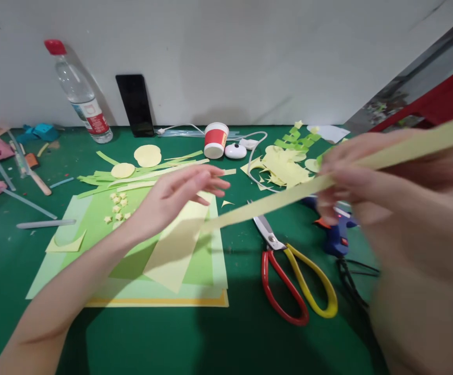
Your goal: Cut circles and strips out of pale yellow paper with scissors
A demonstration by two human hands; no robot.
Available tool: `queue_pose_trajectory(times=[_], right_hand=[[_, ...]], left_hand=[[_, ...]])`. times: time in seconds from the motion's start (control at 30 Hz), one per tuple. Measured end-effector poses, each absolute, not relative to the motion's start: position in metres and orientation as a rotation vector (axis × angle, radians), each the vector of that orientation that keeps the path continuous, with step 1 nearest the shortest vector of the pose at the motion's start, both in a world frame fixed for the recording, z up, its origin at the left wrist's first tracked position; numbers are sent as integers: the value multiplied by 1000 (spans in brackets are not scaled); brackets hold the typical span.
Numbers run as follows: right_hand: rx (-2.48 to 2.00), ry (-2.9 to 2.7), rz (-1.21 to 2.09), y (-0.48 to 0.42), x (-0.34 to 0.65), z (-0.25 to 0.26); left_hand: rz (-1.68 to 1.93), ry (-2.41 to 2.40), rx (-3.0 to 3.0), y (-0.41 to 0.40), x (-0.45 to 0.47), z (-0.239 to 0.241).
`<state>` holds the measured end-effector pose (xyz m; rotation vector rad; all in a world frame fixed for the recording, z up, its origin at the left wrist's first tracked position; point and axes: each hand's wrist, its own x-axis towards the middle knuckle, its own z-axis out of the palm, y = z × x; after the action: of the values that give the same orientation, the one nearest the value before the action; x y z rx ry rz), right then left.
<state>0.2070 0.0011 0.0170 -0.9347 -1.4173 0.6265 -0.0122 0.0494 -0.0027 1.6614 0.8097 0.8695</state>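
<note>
Paper strip (273, 202) in right hand (351, 179)

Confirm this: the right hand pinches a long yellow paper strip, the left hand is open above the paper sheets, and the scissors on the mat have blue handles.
Wrong on the handles: the head view shows the scissors with one red and one yellow handle. The rest stands.

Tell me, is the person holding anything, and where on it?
The right hand pinches a long pale yellow paper strip partway along its length, both ends sticking out free. The left hand is open and holds nothing.
</note>
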Motion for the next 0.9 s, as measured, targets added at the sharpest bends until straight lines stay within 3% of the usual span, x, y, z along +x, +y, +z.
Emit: queue_pose_trajectory(times=[0.13,0.23,0.33,0.47,0.9], right_hand=[[-1001,-1388,743,7,185,13],[-1212,-1785,647,0,181,14],[-1178,-2013,196,-9,176,15],[-958,-2001,-313,-9,164,8],[-829,-2120,-152,4,163,-4]], left_hand=[[690,835,1936,31,-6,3],[819,983,2161,26,-5,2],[900,1127,2444,27,-7,-1],[734,1140,2678,23,-6,-5],[652,1101,2865,6,-4,-2]])
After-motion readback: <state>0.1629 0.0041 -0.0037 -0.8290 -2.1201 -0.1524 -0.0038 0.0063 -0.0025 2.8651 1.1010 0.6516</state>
